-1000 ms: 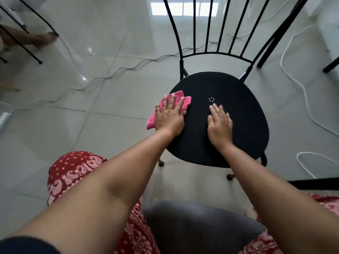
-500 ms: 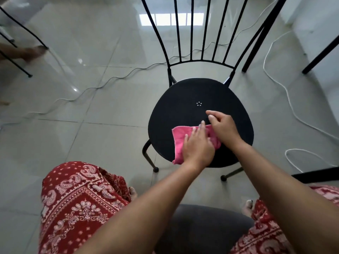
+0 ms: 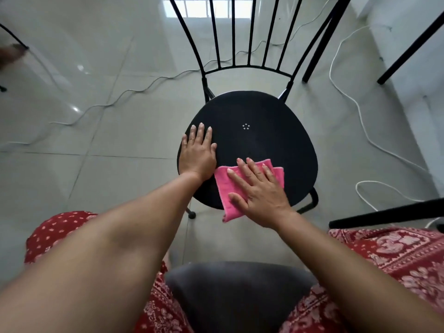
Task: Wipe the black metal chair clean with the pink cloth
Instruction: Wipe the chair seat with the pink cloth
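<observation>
In the head view, the black metal chair [image 3: 264, 111] stands on the tiled floor [image 3: 108, 176], and its round seat [image 3: 276, 145] serves as the marker for the rest. The pink cloth [image 3: 224, 188] lies folded flat on the seat's near edge, one corner hanging over the front rim. The right hand [image 3: 259, 191] lies on it with fingers straight and spread, pressing down without gripping. The left hand [image 3: 198, 152] rests flat on the seat's left edge, just beside the cloth, fingers straight and holding nothing; it looks to be steadying the chair. The step in hand seems to be wiping the seat top. To do it well, I would press through the whole palm so the cloth slides without bunching. Overlapping strokes should run from the near rim past the ring of small holes [image 3: 245, 126] at the seat's middle to its far rim. The left hand should then shift so the patch beneath it gets wiped. The bars [image 3: 233, 32] rising from the seat's far side and the legs [image 3: 313, 200] below it will probably want the cloth wrapped round them.
</observation>
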Available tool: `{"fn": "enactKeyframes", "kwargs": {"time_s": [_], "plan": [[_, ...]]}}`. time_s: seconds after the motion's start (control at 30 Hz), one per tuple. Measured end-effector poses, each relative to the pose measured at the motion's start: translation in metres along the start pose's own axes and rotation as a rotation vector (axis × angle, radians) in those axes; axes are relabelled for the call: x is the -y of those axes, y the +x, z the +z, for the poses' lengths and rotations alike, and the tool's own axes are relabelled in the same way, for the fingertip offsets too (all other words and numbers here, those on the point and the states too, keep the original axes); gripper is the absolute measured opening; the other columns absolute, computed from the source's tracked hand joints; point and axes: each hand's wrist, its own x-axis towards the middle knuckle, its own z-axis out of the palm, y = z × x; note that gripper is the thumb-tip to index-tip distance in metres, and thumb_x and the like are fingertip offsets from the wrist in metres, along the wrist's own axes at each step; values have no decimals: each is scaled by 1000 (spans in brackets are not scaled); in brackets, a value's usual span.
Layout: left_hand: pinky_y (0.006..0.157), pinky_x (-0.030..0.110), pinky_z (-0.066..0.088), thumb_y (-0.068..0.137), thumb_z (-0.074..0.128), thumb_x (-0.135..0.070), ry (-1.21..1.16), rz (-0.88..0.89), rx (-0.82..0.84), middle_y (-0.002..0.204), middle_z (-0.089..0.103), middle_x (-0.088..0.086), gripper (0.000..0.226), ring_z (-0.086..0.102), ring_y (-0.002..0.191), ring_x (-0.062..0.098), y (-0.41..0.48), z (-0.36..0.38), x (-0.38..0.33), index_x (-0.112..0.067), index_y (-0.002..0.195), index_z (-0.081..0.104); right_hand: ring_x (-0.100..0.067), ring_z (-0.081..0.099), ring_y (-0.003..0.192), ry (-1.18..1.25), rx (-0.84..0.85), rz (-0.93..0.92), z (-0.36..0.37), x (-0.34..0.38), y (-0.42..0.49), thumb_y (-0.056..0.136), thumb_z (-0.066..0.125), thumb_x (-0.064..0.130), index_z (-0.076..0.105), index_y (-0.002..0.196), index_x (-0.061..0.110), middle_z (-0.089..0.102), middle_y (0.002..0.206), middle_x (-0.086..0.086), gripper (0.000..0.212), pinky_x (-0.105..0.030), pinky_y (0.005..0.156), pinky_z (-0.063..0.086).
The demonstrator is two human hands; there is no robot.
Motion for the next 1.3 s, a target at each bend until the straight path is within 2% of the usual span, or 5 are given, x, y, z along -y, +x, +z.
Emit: {"fn": "enactKeyframes", "kwargs": {"time_s": [0.3,0.63,0.87,1.17,1.3], "plan": [[124,45,2,105,21,-34,40,-7,-29,166,8,5,55,2,154,24,3,7,-1,-18,157,14,-22,-12,147,65,34,624,-33,-86,92,96,11,58,-2,152,29,-10,161,-3,64,-48,118,-3],[124,42,2,105,23,-32,17,-17,-22,166,9,2,54,3,154,22,6,7,0,-20,157,15,-15,-7,148,42,4,122,-10,-6,32,94,14,57,6,153,31,0,162,3,64,-44,119,-3],[124,45,2,105,18,-35,53,-38,-2,167,7,3,54,1,154,22,3,5,-4,-20,157,13,-21,-14,147,86,24,670,-31,-80,58,96,11,54,-3,153,25,-13,161,-1,65,-50,118,-3],[122,53,1,106,19,-29,65,-115,57,167,3,7,53,-2,154,28,3,-3,-21,-18,158,11,-19,-10,148,68,1,150,-4,5,8,86,10,77,7,152,35,-1,162,0,79,-55,115,-5],[121,57,1,102,28,-19,99,-177,47,166,0,15,57,-3,153,35,1,-6,-46,-17,157,15,-19,4,148,65,-155,356,4,-27,-36,97,17,58,26,148,38,15,160,4,56,-54,117,3]]}}
